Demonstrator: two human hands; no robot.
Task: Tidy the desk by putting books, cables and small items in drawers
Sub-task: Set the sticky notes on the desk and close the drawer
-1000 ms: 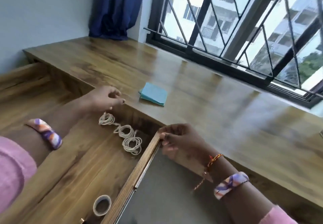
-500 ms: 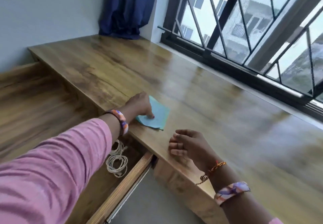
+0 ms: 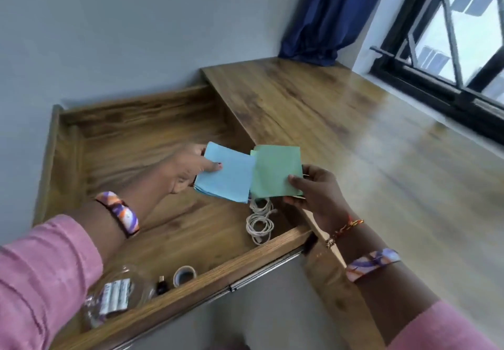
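My left hand (image 3: 188, 171) pinches a blue pad of sticky notes (image 3: 226, 176) by its left edge, held above the open wooden drawer (image 3: 245, 257). Beside it my right hand (image 3: 319, 191) grips a green pad of sticky notes (image 3: 275, 171) at its lower right corner, thumb on top. The two pads touch or overlap at the middle. A coiled white cable (image 3: 259, 220) lies in the drawer just below the pads, near the drawer's right end.
In the drawer's near left part lie a clear plastic container with labelled items (image 3: 117, 293), a small dark bottle (image 3: 160, 287) and a tape roll (image 3: 184, 274). The wooden desk top (image 3: 354, 120) runs right to the barred window (image 3: 450, 36). A blue curtain (image 3: 327, 11) hangs in the corner.
My left hand let go of the white cable in the drawer, reached to the blue pad on the desk and lifted it. Both hands now hold pads over the drawer; a green pad has appeared.
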